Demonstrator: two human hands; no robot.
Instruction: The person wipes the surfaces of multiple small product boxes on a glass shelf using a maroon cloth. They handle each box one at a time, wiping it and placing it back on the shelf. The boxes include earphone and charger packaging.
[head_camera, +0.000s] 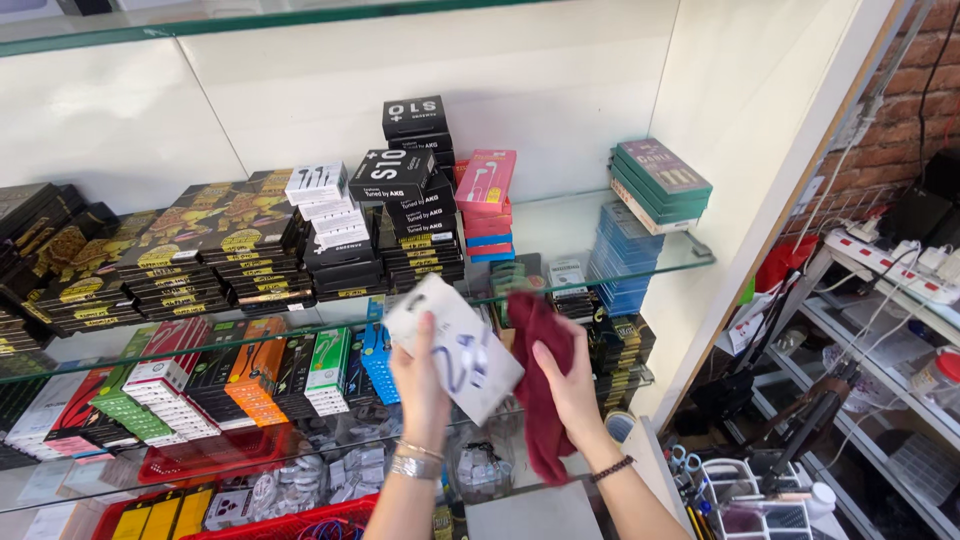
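My left hand (420, 385) holds a flat white box (455, 345) with a blue earphone picture, tilted, in front of the glass shelves. My right hand (572, 385) grips a dark red cloth (540, 400) that hangs down and touches the box's right edge. Bracelets sit on my left wrist and a dark band on my right wrist.
The glass shelf (560, 225) carries stacks of black boxes (410, 215), pink boxes (487, 195), green boxes (660, 180) and blue packs (622, 255). Lower shelves hold colourful small boxes (250, 375) and red baskets (215, 455). At the right stand a wire rack (880, 340) with a power strip (885, 262) and a white caddy (745, 495).
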